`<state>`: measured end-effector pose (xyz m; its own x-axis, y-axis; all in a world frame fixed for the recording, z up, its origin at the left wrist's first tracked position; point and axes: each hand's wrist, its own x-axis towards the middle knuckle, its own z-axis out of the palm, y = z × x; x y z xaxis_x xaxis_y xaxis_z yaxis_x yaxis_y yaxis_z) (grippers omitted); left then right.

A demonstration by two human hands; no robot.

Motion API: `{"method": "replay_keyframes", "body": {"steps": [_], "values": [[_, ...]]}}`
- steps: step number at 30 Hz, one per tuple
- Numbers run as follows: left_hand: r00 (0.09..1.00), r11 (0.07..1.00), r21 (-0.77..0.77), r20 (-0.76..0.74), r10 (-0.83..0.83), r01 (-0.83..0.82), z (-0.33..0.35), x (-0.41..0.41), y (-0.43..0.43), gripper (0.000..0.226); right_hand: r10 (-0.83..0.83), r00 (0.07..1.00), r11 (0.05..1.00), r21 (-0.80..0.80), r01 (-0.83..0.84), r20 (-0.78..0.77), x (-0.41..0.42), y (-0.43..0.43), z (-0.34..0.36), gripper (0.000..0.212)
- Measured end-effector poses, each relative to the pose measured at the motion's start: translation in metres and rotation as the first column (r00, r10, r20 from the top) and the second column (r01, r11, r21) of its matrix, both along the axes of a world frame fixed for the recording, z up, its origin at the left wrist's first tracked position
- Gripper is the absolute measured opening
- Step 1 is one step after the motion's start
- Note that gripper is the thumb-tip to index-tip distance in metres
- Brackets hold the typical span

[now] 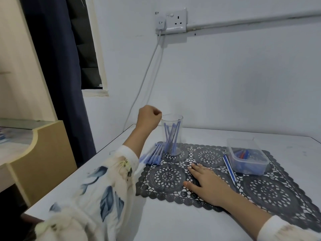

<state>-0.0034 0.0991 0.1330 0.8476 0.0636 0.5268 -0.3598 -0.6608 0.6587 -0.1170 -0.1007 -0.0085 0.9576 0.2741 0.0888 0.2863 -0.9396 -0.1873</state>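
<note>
Left hand (148,117) is held raised just beside the rim of the clear cup (172,121), fingers curled in together; whether anything is pinched cannot be told. Blue pens (171,138) are stood tilted inside the cup on the black lace mat (166,178), with a loose pile of pens (153,154) laid just left of it. Right hand (206,183) is laid flat on the mat, fingers straight, nothing gripped, near a single pen (229,168) beside the plastic box (246,164).

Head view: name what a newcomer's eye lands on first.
The clear cup holding blue pens stands at the far left corner of the black lace mat, with the left hand curled beside its rim. The right hand lies flat on the mat, near a plastic box.
</note>
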Motion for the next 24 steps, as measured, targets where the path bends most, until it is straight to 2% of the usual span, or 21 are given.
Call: {"method": "replay_keyframes", "body": {"steps": [4, 8, 10, 13, 16, 19, 24], "values": [[0.998, 0.986, 0.159, -0.045, -0.047, 0.054, 0.028, 0.028, -0.026, 0.017, 0.006, 1.0, 1.0, -0.011, -0.006, 0.0, -0.001, 0.0, 0.001, 0.119], [0.975, 0.947, 0.29, -0.207, -0.08, 0.139, 0.04, 0.051, -0.047, 0.012, -0.001, 1.0, 1.0, -0.027, 0.001, -0.002, 0.0, 0.001, 0.003, 0.109], [0.943, 0.897, 0.393, -0.326, -0.068, 0.201, 0.042, 0.057, -0.056, 0.012, -0.002, 1.0, 0.999, -0.035, 0.002, -0.004, -0.001, 0.002, 0.004, 0.107], [0.918, 0.8, 0.562, -0.394, 0.037, 0.209, 0.042, 0.062, -0.065, 0.028, -0.001, 1.0, 0.999, -0.036, 0.0, -0.025, -0.001, 0.001, 0.005, 0.109], [0.837, 0.751, 0.594, -0.537, 0.103, 0.289, 0.04, 0.069, -0.068, 0.02, -0.002, 0.999, 0.999, -0.035, 0.001, -0.037, 0.0, 0.001, 0.005, 0.11], [0.752, 0.745, 0.566, -0.646, 0.135, 0.352, 0.038, 0.068, -0.071, 0.013, 0.0, 0.999, 0.999, -0.036, -0.001, -0.04, 0.0, 0.001, 0.006, 0.106], [0.756, 0.749, 0.562, -0.642, 0.128, 0.351, 0.039, 0.066, -0.072, 0.009, 0.001, 0.999, 0.999, -0.039, -0.003, -0.053, 0.0, 0.0, 0.006, 0.108]]}}
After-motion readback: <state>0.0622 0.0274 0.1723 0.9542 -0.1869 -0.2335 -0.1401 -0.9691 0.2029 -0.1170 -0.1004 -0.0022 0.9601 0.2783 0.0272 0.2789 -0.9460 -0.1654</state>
